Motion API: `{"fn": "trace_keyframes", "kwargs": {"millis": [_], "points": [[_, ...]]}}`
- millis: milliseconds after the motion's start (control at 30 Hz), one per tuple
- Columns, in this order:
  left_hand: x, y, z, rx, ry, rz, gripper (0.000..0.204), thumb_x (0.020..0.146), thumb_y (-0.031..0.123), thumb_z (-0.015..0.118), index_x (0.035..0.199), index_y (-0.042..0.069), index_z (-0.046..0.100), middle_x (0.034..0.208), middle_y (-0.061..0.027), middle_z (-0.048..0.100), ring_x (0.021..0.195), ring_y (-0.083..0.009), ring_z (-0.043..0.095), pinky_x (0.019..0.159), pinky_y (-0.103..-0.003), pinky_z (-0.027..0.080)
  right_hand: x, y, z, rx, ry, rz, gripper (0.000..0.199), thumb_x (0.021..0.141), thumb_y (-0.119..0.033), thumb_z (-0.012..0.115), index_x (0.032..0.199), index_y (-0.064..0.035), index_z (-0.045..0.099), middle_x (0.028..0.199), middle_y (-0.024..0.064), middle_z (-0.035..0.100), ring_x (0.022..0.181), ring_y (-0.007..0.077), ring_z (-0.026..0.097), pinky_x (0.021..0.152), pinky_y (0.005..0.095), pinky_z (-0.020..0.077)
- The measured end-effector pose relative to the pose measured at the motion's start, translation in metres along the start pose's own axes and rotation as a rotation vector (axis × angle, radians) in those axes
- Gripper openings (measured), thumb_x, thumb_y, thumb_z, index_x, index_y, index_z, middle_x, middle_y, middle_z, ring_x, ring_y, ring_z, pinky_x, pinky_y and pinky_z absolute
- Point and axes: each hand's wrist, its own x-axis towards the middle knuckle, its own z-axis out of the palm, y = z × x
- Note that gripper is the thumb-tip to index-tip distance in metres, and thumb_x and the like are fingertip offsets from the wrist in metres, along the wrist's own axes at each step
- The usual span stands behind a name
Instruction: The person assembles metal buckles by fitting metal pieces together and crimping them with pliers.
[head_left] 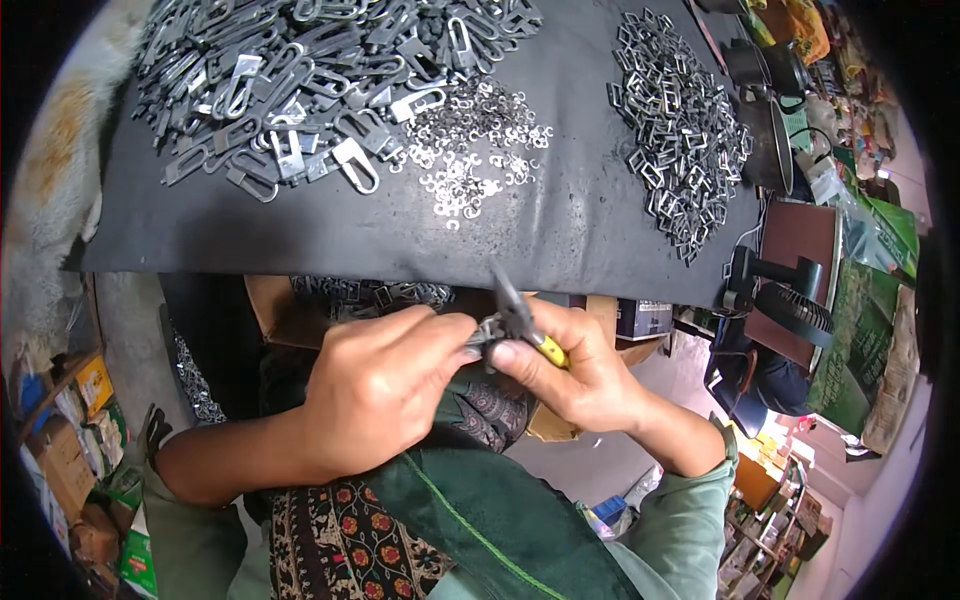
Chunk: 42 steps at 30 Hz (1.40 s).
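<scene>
Close together, my two hands meet in front of the table's near edge. My right hand is closed around pliers with a dark head and a yellow handle, their tip angled up toward the table. My left hand pinches a small metal piece, which touches the pliers' head; its exact shape is mostly hidden by fingers. Beyond my hands, a loose heap of small C-shaped metal clips lies on the dark table. Behind it is a large pile of long looped metal pieces.
At the table's right lies a pile of rectangular metal loops, near round metal containers. A black fan stands by the right corner. Below the near edge, an open cardboard box holds more metal pieces. Pale animal fur borders the left side.
</scene>
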Motion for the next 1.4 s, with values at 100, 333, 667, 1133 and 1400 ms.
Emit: {"fn": "trace_keyframes", "kwargs": {"millis": [100,333,667,1133,1400], "points": [[-0.009,-0.012,-0.006,-0.451,-0.140,-0.268,0.020,0.087,-0.001,0.066,0.107,-0.002,0.064,0.079,-0.0069,0.064,0.063,-0.0191,0.062,0.058,-0.031,0.049,0.007,-0.013,-0.018,-0.340,-0.095,-0.183,0.026,0.088,-0.023,0.071,0.092,-0.0006,0.058,0.070,0.0111,0.053,0.063,0.0287,0.054,0.059,0.0373,0.0443],[-0.005,-0.006,-0.031,-0.781,-0.395,-0.746,0.025,0.096,0.011,0.059,0.119,0.001,0.063,0.079,0.0020,0.064,0.061,-0.0011,0.047,0.056,-0.018,0.039,0.046,-0.024,-0.087,-1.532,0.281,-0.610,0.032,0.074,-0.031,0.075,0.094,-0.0135,0.058,0.093,0.0064,0.052,0.094,0.0257,0.054,0.086,0.0407,0.0421],[-0.005,-0.009,-0.029,-0.578,-0.322,-0.465,0.017,0.087,0.005,0.068,0.102,-0.003,0.069,0.093,-0.0082,0.066,0.086,-0.0161,0.062,0.081,-0.029,0.047,0.067,-0.038,-0.098,-1.643,0.128,-0.691,0.032,0.073,-0.030,0.075,0.093,-0.0137,0.056,0.092,0.0041,0.050,0.094,0.0226,0.053,0.086,0.0376,0.0420],[0.008,-0.007,-0.031,-0.793,-0.214,-0.648,0.023,0.091,0.011,0.070,0.108,-0.005,0.068,0.096,-0.0051,0.069,0.090,-0.0072,0.060,0.082,-0.025,0.048,0.022,-0.040,-0.059,-1.227,0.018,-0.664,0.037,0.070,-0.035,0.074,0.091,-0.0067,0.061,0.082,0.0065,0.055,0.073,0.0251,0.059,0.060,0.0363,0.0450],[0.007,-0.007,-0.029,-0.860,-0.186,-0.640,0.019,0.090,0.007,0.068,0.106,-0.003,0.068,0.092,-0.0003,0.065,0.078,-0.0033,0.053,0.069,-0.020,0.041,0.024,-0.031,-0.053,-1.130,0.040,-0.696,0.035,0.073,-0.037,0.072,0.089,-0.0070,0.062,0.080,0.0062,0.054,0.073,0.0251,0.058,0.060,0.0356,0.0437]]}}
